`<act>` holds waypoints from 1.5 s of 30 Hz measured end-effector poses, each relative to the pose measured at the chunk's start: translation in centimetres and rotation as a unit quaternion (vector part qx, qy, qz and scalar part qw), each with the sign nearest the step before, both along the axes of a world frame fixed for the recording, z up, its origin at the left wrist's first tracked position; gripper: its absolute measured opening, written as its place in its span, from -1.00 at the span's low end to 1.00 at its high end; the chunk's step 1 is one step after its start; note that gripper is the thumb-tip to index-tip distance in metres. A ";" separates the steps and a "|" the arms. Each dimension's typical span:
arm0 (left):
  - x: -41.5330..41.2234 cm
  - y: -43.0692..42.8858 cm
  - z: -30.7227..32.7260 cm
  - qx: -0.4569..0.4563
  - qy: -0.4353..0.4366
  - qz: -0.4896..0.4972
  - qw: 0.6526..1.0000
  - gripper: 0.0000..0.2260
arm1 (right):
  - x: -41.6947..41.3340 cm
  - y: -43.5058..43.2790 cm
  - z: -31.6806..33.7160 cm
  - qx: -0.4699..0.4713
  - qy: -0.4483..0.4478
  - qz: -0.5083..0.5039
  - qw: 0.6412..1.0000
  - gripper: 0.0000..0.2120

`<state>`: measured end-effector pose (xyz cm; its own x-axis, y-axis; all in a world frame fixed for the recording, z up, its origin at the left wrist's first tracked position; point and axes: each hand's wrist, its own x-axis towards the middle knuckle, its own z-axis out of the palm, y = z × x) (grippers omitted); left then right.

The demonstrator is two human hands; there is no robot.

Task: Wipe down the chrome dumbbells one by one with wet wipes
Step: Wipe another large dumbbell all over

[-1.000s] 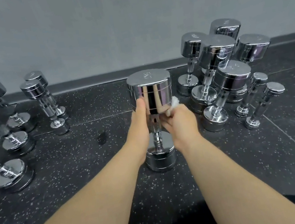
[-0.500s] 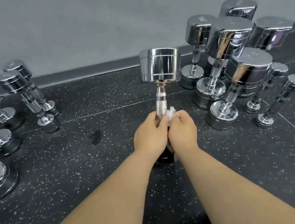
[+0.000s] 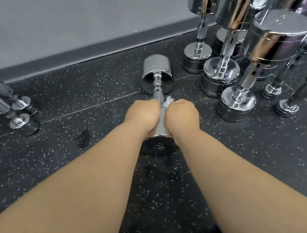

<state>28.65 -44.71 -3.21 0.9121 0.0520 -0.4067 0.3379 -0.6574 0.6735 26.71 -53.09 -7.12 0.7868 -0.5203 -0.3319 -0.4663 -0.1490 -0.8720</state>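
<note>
Head view: a shiny chrome dumbbell lies tipped away on speckled black flooring. Both hands clamp its handle, left hand bare, right hand wrapping a white wet wipe. Probably heavy, rigid, slick; knurled handle grips best.

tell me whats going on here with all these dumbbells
A person is wiping a chrome dumbbell on the floor, its far head tipped toward the wall. The left hand grips its near end, while the right hand presses a white wipe against the handle. More dumbbells stand upright to the left and right, untouched.
</note>
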 end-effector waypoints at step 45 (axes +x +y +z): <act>0.4 -1.3 -2.4 -0.195 0.128 -0.094 0.968 -0.93 | 5.0 -4.1 0.7 0.114 0.077 0.119 0.983 -0.76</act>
<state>29.05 -46.05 -5.62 0.7568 -0.3082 -0.5764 0.4259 -0.4365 0.7925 31.67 -57.22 -6.39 0.8085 -0.2261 -0.5433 -0.5711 -0.0784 -0.8172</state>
